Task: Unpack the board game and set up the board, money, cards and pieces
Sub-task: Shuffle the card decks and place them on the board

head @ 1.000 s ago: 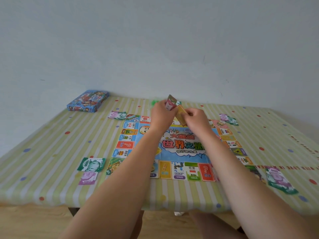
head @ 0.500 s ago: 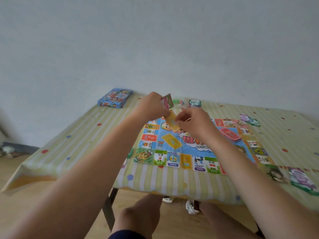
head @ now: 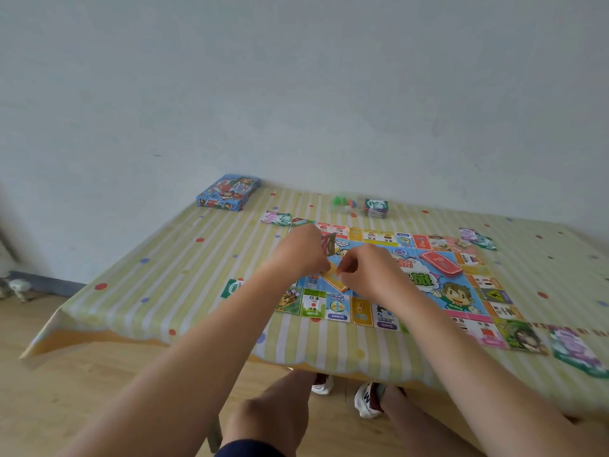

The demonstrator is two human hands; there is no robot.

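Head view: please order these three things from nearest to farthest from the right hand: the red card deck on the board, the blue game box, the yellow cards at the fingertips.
From the right hand:
1. yellow cards, at its fingertips, on the board's left part.
2. red card deck, lying to its right on the board.
3. blue game box, at the far left corner of the table.

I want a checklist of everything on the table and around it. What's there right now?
Surface: table under a striped, dotted cloth.
Job's things: game board laid flat; red card deck on it; yellow cards on the board between the hands; money piles at the corners; game box at the far left corner.
Clutter: small green pieces at the far edge, blurred.
Grippers: left hand holds a few cards; right hand pinches at the yellow cards.
Cables: nothing seen.
Surroundings: bare wall, wooden floor.
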